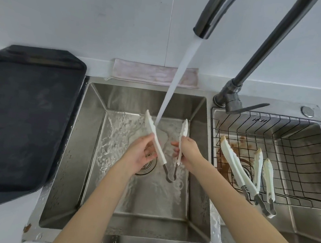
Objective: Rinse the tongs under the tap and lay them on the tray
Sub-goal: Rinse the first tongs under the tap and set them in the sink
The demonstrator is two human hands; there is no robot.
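Note:
White tongs [154, 134] with a metal hinge end are spread wide over the left sink basin [74, 152]. My left hand [142, 155] grips the left arm of the tongs, and my right hand [189, 151] grips the right arm. Water streams from the tap [206, 24] and lands on the left arm, near its tip. The hinge points toward me, above the drain. A black tray [18, 119] lies on the counter to the left of the sink, with nothing on it.
Two more white tongs [239, 172] with stained tips lie in a wire basket [290, 153] over the right basin. A pinkish cloth [152, 73] lies behind the sink. The tap's base and lever [234, 101] stand between the basins.

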